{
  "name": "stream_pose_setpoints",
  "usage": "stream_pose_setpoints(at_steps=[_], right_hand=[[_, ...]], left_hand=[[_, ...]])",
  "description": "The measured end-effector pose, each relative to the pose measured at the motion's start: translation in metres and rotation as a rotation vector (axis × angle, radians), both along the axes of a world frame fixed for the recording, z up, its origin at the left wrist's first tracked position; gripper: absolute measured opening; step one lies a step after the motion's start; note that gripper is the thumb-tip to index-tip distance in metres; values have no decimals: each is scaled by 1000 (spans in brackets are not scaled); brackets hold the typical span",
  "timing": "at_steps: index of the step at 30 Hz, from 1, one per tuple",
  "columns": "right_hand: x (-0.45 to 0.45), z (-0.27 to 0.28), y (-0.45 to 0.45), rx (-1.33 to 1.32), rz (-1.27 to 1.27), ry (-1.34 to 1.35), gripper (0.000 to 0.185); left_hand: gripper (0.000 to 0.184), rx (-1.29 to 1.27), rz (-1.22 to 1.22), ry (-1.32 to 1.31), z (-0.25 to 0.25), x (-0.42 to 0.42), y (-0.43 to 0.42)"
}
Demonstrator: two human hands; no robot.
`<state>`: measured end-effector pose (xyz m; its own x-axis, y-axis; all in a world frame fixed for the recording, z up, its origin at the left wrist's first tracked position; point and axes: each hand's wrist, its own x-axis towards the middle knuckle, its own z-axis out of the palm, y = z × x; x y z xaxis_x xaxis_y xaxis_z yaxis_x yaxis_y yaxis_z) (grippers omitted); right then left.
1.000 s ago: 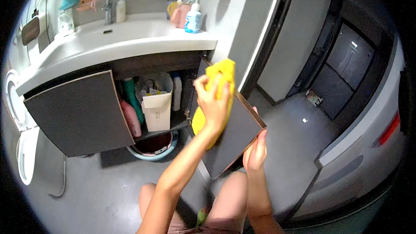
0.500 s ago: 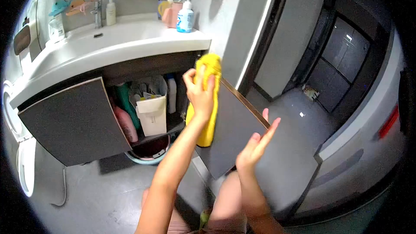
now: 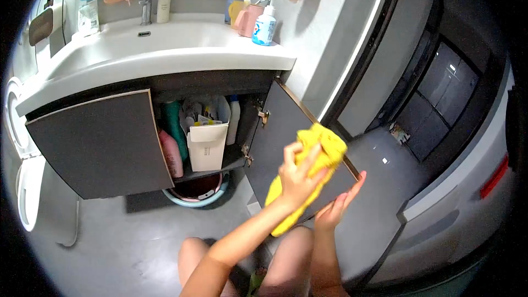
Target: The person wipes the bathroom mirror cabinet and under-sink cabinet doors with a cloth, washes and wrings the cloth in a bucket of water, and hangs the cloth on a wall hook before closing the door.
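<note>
A yellow cloth (image 3: 330, 148) lies against the inner face of the open right cabinet door (image 3: 269, 148), with my left hand (image 3: 298, 179) gripping it, fingers bent over the fabric. The cloth hangs down past my wrist toward my knees. My right hand (image 3: 335, 209) rests at the door's free outer edge, its fingers stretched out along it. Two metal hinges join this door to the cabinet. Inside the cabinet stand a white bin (image 3: 208, 146) filled with small items, a pink bottle (image 3: 171, 154), a green bottle and a white bottle.
Above is a white sink (image 3: 181, 58) with a faucet, a soap dispenser and a blue-labelled pump bottle (image 3: 264, 25). The left cabinet door (image 3: 104, 143) hangs ajar. A blue-rimmed basin (image 3: 201, 201) sits on the floor below. A toilet (image 3: 30, 187) is at the left, a doorway at the right.
My left hand and the yellow cloth have moved from near the door's hinge side to its outer part. The hinges now show. My right hand has stayed by the outer edge.
</note>
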<state>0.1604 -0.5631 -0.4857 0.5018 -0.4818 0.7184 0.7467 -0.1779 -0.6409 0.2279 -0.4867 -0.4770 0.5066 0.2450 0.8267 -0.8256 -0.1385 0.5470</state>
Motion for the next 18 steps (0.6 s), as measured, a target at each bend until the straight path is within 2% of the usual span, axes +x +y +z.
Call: stream_pose_setpoints(at_steps=[1, 4, 5, 6, 7, 8, 10, 13, 15, 16, 18], right_hand=[[2, -2, -4, -59, -134, 33, 84], [2, -4, -9, -172, -167, 62, 76], [-3, -3, -6, -172, -179, 76, 76], [-8, -3, 1, -195, -181, 94, 77], [-11, -3, 8, -219, -178, 114, 79], [-12, -3, 14, -216, -180, 133, 79], [-12, -2, 25, -244, -307, 86, 80], [-9, 1, 28, -200, -301, 68, 79], [-9, 3, 28, -177, -274, 25, 77], [-10, 6, 27, -246, -366, 44, 74], [-10, 5, 23, -318, -463, 72, 72]], left_hand=[[54, 1, 80, 25, -1, 25, 4], [42, -57, 305, 147, -2, 107, 23], [44, 1, 427, 153, -7, 128, 34], [44, 22, 452, 228, -9, 140, 42], [44, -38, 381, 158, -12, 145, 49], [42, -114, 265, 201, -16, 144, 47], [40, -156, 174, 299, -21, 118, 44], [47, -119, 17, 339, -55, 32, 24], [50, -60, -14, 224, -79, -38, 8], [49, -14, -21, 207, -81, -59, 5], [52, 21, -14, 187, -89, -49, 2]])
